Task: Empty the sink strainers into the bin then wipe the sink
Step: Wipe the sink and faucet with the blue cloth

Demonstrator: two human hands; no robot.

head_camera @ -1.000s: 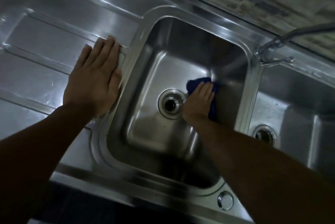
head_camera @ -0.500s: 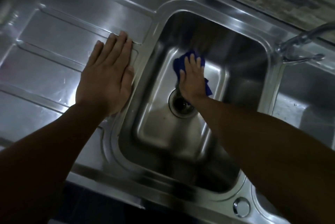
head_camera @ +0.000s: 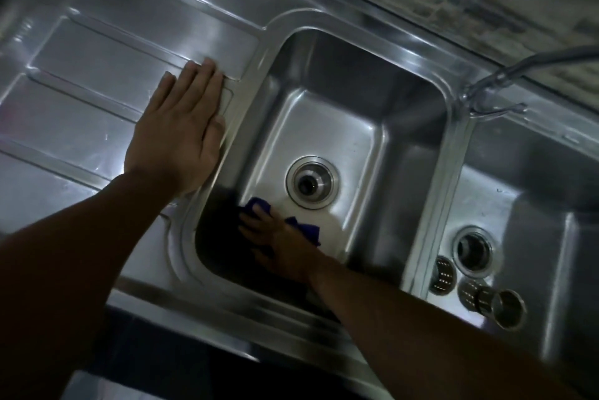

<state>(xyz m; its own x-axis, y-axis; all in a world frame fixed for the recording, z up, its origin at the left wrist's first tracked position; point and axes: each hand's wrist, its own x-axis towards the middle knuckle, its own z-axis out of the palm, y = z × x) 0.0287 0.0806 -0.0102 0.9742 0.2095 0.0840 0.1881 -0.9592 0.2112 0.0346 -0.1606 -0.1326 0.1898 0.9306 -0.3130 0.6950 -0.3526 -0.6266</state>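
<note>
Your left hand [head_camera: 180,127] lies flat, palm down, on the drainboard [head_camera: 97,69], at its right edge just beside the rim of the left basin [head_camera: 405,146]. Its fingers are straight and held together, gripping nothing.

Your right arm comes in from the lower right, over the front rim and down into that basin. There your right hand [head_camera: 278,244] presses a blue cloth [head_camera: 259,205] onto the basin floor near the front left corner. The fingers are stretched across the cloth rather than curled round it, and the hand is blurred.

The open drain [head_camera: 312,184] sits just beyond the cloth, not touching it. The tap [head_camera: 505,78] stands at the back rim between the basins.

In the right basin [head_camera: 534,179], near the front, one strainer [head_camera: 442,274] lies by the left wall. A second strainer [head_camera: 492,299] lies on its side just right of it.
</note>
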